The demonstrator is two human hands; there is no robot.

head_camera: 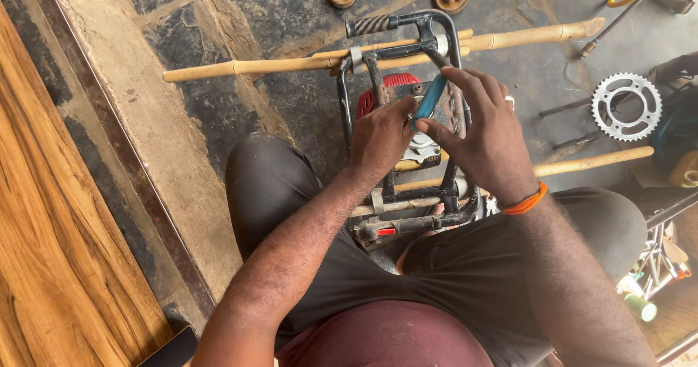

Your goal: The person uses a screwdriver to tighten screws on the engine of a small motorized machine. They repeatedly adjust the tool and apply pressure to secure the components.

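Pinched between the right hand's thumb and fingers is a blue-handled tool, its working end hidden in the small engine, while the left hand is closed over the engine housing just beside the tool, its fingers too hidden to say what they clasp. Judged risk: the light fingertip hold sits high on the handle, so the tool could slip or twist off its seat and strike the left knuckles, and beyond, the black tube frame rests on loose bamboo poles that could roll on the stone floor

Repair workshop: sprocket, engine frame
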